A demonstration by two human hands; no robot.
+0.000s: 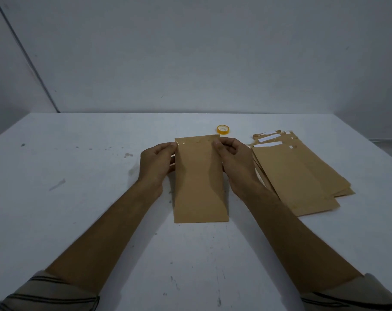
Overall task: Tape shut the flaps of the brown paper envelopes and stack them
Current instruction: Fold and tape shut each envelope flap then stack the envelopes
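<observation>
While the left hand (155,163) and right hand (234,162) pinch one envelope (199,182), one tape roll (222,129) and one envelope pile (302,173) lie nearby.

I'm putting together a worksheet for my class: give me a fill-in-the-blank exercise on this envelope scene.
The left hand and right hand hold one ____ envelope. The tape roll is coloured ____. The pile of envelopes lies on the person's ____ side.
Missing words: brown; yellow; right.

Envelope (200,182): no legible text.
Tape roll (222,129): no legible marking.
White strips (267,144) on pile (302,176): nothing readable.
</observation>
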